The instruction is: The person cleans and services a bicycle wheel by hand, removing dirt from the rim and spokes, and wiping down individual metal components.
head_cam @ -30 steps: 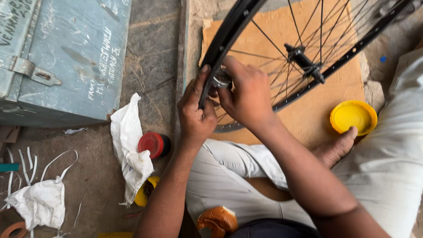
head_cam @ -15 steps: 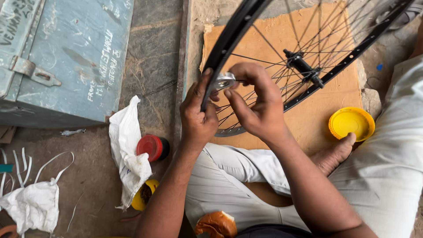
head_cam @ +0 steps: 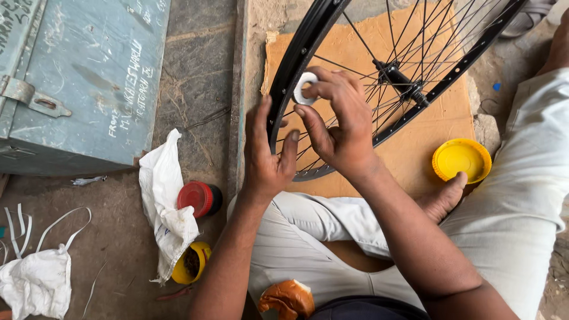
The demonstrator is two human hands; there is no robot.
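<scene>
head view looked down on a seated person with a black spoked bicycle wheel rim [head_cam: 294, 65] stood upright over a flat sheet of brown cardboard [head_cam: 415, 142] on the ground. to the left lay a large grey-green metal box [head_cam: 77, 77] with a hasp, its lid shut, so its contents could not be told.

the left hand [head_cam: 265, 155] was closed round the rim's edge, thumb on one side and fingers on the other, steadying it. the right hand [head_cam: 338, 121] held a small white ring-shaped piece [head_cam: 304, 86], perhaps a roll of tape, pinched between thumb and fingertips just beside the rim's inner face. the step in hand seemed to be fitting or laying that white piece against the rim; the move after it would likely call for a firm hold on the rim and a careful lining-up between the spokes.

a crumpled white plastic bag [head_cam: 166, 207] lay on the floor near the left knee. a shallow yellow round lid [head_cam: 461, 160] sat by the bare foot and looked empty. a small red-capped dark jar [head_cam: 200, 198] stood closed. a little yellow cup [head_cam: 191, 264], partly under the bag, held something dark and grainy.
</scene>
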